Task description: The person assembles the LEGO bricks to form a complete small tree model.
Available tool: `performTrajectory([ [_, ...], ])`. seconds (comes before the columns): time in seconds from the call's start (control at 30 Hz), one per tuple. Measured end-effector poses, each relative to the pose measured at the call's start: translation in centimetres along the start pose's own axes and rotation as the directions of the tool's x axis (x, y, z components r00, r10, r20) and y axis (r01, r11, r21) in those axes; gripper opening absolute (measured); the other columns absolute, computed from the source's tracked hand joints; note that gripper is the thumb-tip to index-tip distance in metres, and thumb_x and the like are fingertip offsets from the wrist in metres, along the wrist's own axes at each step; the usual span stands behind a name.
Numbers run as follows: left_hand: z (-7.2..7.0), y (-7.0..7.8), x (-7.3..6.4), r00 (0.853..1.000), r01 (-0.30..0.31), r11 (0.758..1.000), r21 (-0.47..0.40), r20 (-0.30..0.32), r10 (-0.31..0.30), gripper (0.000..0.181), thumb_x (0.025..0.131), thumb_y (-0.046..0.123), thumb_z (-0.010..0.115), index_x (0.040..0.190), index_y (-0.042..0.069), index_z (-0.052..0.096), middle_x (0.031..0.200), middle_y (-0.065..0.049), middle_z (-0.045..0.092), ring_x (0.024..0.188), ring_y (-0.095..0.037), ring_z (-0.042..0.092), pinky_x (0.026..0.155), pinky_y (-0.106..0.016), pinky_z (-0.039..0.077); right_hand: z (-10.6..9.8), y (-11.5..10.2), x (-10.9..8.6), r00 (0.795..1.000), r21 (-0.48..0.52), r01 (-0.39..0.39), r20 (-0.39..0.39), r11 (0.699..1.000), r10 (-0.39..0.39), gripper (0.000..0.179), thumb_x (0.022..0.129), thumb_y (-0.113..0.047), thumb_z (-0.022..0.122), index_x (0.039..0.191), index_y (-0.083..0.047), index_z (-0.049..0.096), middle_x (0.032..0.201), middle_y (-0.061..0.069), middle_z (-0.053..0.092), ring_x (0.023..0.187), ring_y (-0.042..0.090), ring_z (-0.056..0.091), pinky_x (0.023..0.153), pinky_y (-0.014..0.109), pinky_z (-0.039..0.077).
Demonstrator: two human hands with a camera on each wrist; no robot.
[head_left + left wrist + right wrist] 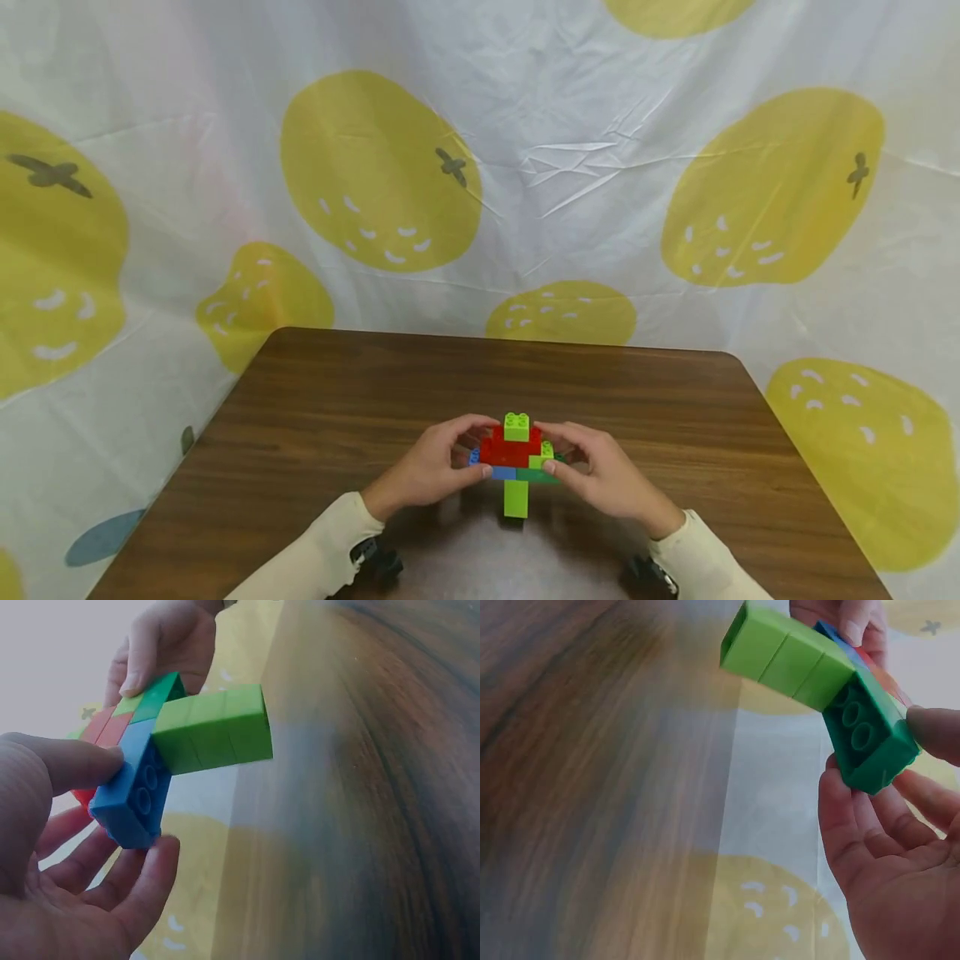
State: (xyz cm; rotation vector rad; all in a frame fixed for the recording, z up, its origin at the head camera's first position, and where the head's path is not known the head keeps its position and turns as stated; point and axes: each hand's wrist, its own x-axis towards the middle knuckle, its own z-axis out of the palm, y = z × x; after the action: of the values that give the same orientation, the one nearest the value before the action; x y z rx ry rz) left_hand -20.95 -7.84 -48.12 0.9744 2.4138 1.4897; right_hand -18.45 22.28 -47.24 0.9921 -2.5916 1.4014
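Note:
Between my two hands is a tree-like model of building bricks. Its stem (516, 499) is a stack of lime bricks pointing down. Across the stem lie a blue brick (129, 786) on the left side and a dark green brick (871, 735) on the right. Red bricks (507, 452) sit above these, with a lime brick (517, 427) on top. My left hand (438, 462) grips the blue side, thumb on the near face. My right hand (600, 468) holds the green side, its thumb near a small lime brick (542, 457).
The brown wooden table (360, 375) spreads beneath and around the hands. Behind it hangs a white cloth (570, 175) printed with large yellow fruits. Dark wrist straps (375, 557) show below the sleeves.

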Motion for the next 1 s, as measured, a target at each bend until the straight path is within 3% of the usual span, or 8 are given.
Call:
performTrajectory([
  [0.17,-0.2,0.0,0.1,1.0,-0.009,1.0,-0.02,0.005,0.009,0.063,0.091,0.018,0.085,0.147,0.014,0.057,0.133,-0.008,0.069,0.11,-0.024,0.07,0.084,-0.025,0.061,-0.1,0.1,0.2,0.999,0.048,-0.053,-0.007,0.997,0.053,0.046,0.102,-0.016,0.071,0.146,-0.005,0.06,0.114,0.009,0.076,0.095,0.016,0.073,0.078,0.032,0.062],
  [0.33,-0.3,-0.2,0.5,1.0,0.026,1.0,0.001,0.008,-0.026,0.073,0.085,0.014,0.09,0.15,0.013,0.055,0.137,-0.006,0.066,0.113,-0.023,0.068,0.085,-0.024,0.06,-0.1,0.2,0.6,0.993,0.044,-0.112,-0.026,0.993,0.114,0.043,0.104,-0.019,0.069,0.145,-0.008,0.061,0.117,0.005,0.076,0.095,0.015,0.07,0.078,0.029,0.06],
  [0.47,-0.4,-0.4,1.0,0.999,0.037,0.999,0.015,-0.001,-0.037,0.071,0.086,0.017,0.089,0.149,0.013,0.056,0.136,-0.006,0.067,0.111,-0.022,0.067,0.084,-0.024,0.061,-0.1,0.2,0.9,0.989,0.026,-0.144,-0.035,0.989,0.145,0.048,0.101,-0.023,0.074,0.145,-0.009,0.061,0.116,0.004,0.075,0.093,0.014,0.069,0.077,0.028,0.06],
  [0.67,-0.5,-0.7,1.5,0.997,0.071,0.997,0.036,-0.011,-0.07,0.069,0.088,0.027,0.088,0.149,0.013,0.059,0.131,-0.007,0.068,0.103,-0.019,0.066,0.083,-0.023,0.06,-0.1,0.4,1.4,0.993,-0.07,-0.099,-0.063,0.993,0.095,0.072,0.085,-0.025,0.091,0.147,-0.008,0.06,0.111,0.0,0.064,0.087,0.017,0.061,0.074,0.032,0.06],
  [0.8,-0.8,-1.0,2.1,0.998,0.058,0.997,0.051,-0.018,-0.057,0.068,0.088,0.026,0.088,0.148,0.011,0.059,0.127,-0.007,0.066,0.102,-0.019,0.064,0.082,-0.023,0.058,-0.1,0.6,1.9,0.994,-0.089,-0.07,-0.086,0.994,0.063,0.071,0.084,-0.022,0.092,0.146,-0.009,0.061,0.114,0.0,0.063,0.085,0.017,0.058,0.07,0.036,0.06],
  [1.0,-1.5,-1.5,3.1,0.998,0.053,0.997,0.055,-0.026,-0.051,0.066,0.088,0.024,0.088,0.147,0.011,0.061,0.122,-0.005,0.064,0.103,-0.018,0.062,0.083,-0.027,0.059,-0.3,1.0,2.8,0.993,-0.127,-0.068,-0.105,0.99,0.055,0.068,0.083,-0.024,0.093,0.143,-0.011,0.063,0.1,-0.003,0.063,0.081,0.013,0.06,0.069,0.037,0.06],
])
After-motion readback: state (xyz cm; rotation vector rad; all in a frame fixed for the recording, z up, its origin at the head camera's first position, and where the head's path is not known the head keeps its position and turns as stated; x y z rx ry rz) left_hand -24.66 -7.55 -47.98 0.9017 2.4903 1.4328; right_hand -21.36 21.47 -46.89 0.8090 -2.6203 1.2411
